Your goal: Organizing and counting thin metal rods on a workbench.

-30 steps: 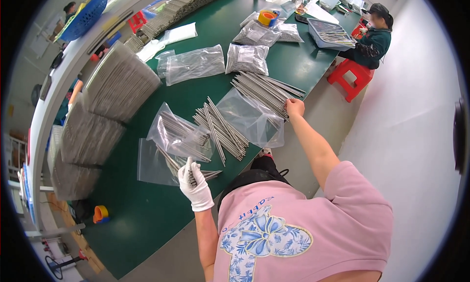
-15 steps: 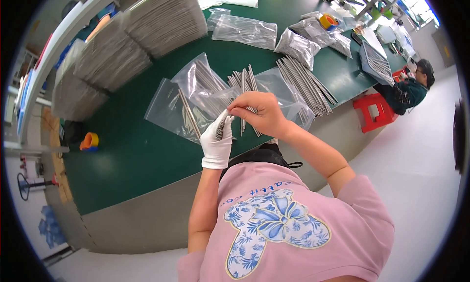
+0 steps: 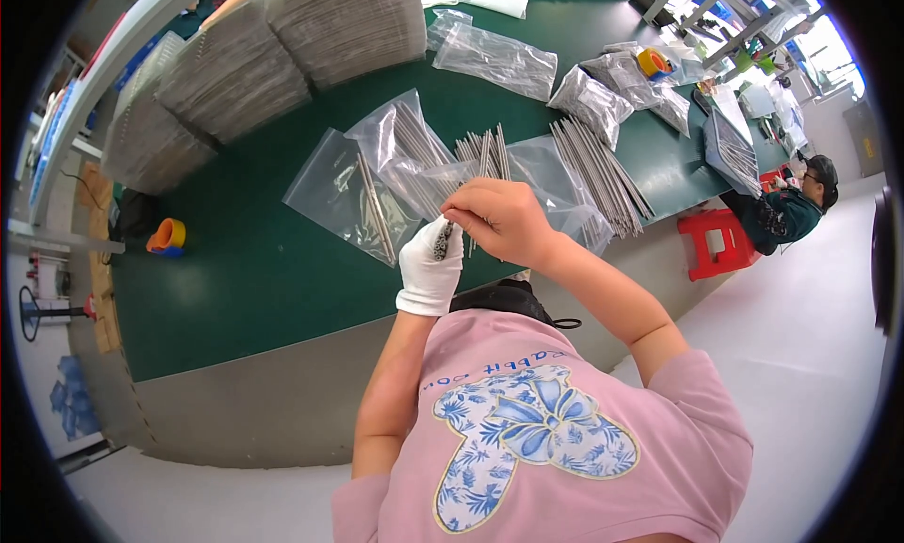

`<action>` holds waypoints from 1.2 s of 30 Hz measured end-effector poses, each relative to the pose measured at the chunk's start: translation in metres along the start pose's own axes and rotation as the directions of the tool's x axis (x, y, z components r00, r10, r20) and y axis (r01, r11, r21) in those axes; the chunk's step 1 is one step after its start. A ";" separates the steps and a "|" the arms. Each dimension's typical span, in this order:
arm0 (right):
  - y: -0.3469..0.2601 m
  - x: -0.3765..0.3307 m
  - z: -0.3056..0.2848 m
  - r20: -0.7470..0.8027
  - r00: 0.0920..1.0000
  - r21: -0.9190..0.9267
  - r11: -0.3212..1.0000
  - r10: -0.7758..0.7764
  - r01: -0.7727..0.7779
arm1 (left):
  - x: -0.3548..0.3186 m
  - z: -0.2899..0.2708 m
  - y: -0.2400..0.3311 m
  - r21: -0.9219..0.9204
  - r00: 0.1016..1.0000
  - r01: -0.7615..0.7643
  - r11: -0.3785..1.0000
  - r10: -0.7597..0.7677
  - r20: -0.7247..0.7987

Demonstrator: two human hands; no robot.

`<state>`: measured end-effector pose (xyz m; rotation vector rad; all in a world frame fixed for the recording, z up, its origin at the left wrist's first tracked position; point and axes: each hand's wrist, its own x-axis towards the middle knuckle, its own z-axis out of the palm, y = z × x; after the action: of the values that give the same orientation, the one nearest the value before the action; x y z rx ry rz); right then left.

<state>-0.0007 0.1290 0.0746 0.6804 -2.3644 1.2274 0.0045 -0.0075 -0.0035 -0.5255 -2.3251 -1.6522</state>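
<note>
Mid-frame, your left hand (image 3: 428,277) clasps a grey bundle (image 3: 442,243); your right hand (image 3: 504,220) pinches, load unclear, likely arranging; next, keep steady.

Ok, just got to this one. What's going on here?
A person stands at a green table. Their white-gloved left hand holds a cluster of small greyish pieces, while their bare right hand meets it at the fingertips; whether that hand grips anything is hidden. Beyond the hands lie thin metal rods and clear plastic bags. Farther off on the right, a co-worker sits on a red stool.
</note>
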 end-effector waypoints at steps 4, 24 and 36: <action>-0.001 0.001 0.001 0.013 0.998 -0.123 0.990 -0.069 0.070 | 0.001 -0.001 -0.001 0.018 1.000 -0.002 1.000 0.001 0.022; -0.004 -0.002 0.001 -0.016 0.998 -0.073 0.995 -0.067 0.066 | -0.001 -0.001 -0.002 0.024 0.999 -0.006 1.000 0.005 0.036; -0.002 0.003 -0.001 0.044 0.984 -0.174 0.969 -0.172 0.177 | 0.000 -0.002 -0.001 0.019 0.998 -0.032 0.999 0.031 0.052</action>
<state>-0.0019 0.1282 0.0780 0.8314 -2.3444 0.9264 0.0038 -0.0093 -0.0032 -0.6040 -2.3545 -1.6187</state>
